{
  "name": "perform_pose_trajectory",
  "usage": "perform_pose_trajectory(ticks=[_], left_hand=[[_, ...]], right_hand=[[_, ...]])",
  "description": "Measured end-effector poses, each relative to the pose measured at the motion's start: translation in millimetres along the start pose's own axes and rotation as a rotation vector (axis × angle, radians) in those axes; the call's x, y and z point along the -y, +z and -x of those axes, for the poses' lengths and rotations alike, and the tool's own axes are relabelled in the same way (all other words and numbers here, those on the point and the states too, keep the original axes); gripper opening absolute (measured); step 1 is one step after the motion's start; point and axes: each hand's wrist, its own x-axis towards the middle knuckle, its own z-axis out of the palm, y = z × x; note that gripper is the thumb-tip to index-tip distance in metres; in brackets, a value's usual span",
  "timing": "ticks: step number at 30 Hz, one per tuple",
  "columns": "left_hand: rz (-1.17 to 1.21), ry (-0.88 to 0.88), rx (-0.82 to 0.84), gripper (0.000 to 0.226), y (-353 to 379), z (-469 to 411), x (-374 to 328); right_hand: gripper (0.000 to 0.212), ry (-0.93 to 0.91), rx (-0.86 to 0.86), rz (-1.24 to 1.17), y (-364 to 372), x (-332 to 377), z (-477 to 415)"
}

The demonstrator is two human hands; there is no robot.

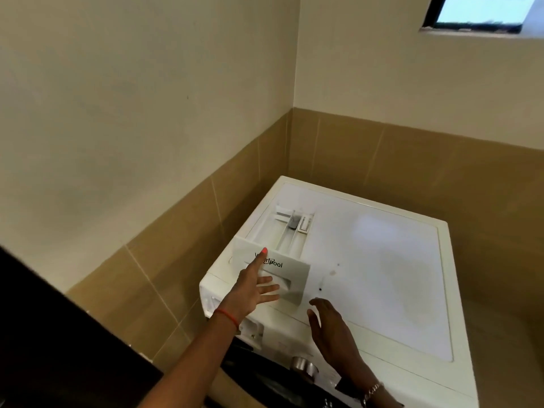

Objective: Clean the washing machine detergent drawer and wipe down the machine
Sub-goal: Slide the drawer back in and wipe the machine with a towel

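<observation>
The white detergent drawer (290, 240) lies on top of the white washing machine (382, 269), its branded front panel facing me and its compartments pointing toward the wall. My left hand (253, 287) rests against that front panel with straight, spread fingers, thumb up over the logo. My right hand (332, 328) hovers just right of the drawer front, above the machine's top edge, fingers relaxed and holding nothing. A few small dark spots mark the machine's top near the drawer.
The machine stands in a corner with tan tiled walls (412, 160) behind and to the left. A silver dial (303, 367) sits on the front panel below my right hand. A dark surface (59, 348) fills the lower left. A small window (482, 13) is high up.
</observation>
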Motion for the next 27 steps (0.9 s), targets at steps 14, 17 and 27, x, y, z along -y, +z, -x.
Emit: perform_pose_trajectory(ticks=[14, 17, 27], left_hand=[[0.193, 0.013, -0.071, 0.023, 19, -26, -15], [0.139, 0.052, -0.144, 0.021, 17, -23, -19], [0.094, 0.080, -0.222, 0.017, -53, 36, -32]], right_hand=[[0.030, 0.095, -0.037, -0.016, 3, -21, -13], [0.030, 0.079, -0.029, -0.015, 6, -21, -16], [0.035, 0.001, 0.037, 0.006, 18, -19, -37]])
